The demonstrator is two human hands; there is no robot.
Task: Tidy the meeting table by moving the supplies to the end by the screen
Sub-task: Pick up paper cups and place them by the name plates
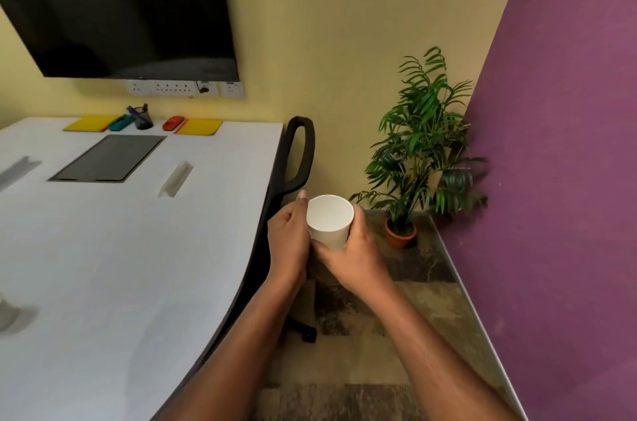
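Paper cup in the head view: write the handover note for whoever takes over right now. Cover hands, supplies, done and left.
Left hand: fingers curled round the left side of the paper cup.
Right hand: holds the same cup from below and from the right.
Cup: upright, in the air off the right edge of the table, near the chair.
Done: two yellow pads, a teal item, a pen pot and a red item lie in a row at the table end under the screen.
Left: set the cup down at that end. No other loose supplies show in this view.
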